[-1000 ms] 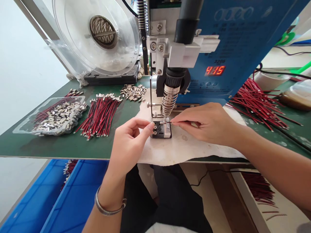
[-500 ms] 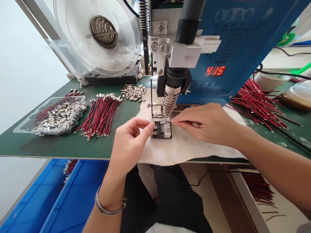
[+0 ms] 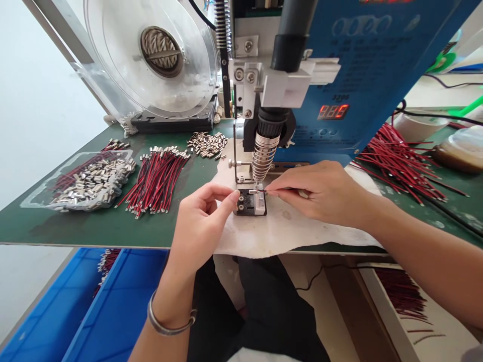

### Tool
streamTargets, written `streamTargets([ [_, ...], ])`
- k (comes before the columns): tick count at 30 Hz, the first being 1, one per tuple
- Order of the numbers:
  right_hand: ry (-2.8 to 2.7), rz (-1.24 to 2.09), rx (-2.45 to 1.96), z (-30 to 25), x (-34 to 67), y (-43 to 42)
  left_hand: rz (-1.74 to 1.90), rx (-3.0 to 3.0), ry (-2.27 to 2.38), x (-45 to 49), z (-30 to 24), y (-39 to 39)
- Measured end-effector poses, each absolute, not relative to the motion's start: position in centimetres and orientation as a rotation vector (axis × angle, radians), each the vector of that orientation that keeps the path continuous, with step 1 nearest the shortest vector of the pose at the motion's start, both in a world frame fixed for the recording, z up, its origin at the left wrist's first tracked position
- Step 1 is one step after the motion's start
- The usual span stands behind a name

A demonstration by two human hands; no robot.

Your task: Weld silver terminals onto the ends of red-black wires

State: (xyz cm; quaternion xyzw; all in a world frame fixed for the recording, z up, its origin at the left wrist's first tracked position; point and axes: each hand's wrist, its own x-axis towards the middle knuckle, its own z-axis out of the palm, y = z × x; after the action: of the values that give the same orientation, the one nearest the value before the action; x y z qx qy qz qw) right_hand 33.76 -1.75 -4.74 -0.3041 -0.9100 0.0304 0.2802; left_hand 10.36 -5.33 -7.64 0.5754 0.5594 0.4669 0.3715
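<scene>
My right hand [image 3: 320, 191] is pinched on a thin wire, its tip held on the small black fixture block [image 3: 249, 202] under the machine's ribbed metal nozzle [image 3: 263, 156]. My left hand [image 3: 202, 221] has thumb and forefinger pressed together at the block's left edge, on something too small to make out. The block sits on a white cloth [image 3: 271, 231] over the green bench [image 3: 75, 226].
A bundle of red-black wires [image 3: 156, 178] and a clear tray of metal terminals [image 3: 88, 178] lie to the left. Loose terminals [image 3: 207, 143] sit behind. More red wires [image 3: 400, 158] pile up at right. Blue bins [image 3: 94, 311] stand below the bench.
The hands stay where they were. The red digits on the machine's display have changed from 415 to another reading.
</scene>
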Motion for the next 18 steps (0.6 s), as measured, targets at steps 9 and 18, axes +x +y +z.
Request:
streamTargets([
  [9, -2.436, 0.060, -0.782, -4.94, 33.83, -1.73, 1.205, 1.470, 1.406, 10.34, -7.76, -5.25],
  [18, -2.432, 0.089, -0.803, -4.90, 33.82, -1.64, 1.217, 1.478, 1.395, 10.48, -7.69, -5.20],
])
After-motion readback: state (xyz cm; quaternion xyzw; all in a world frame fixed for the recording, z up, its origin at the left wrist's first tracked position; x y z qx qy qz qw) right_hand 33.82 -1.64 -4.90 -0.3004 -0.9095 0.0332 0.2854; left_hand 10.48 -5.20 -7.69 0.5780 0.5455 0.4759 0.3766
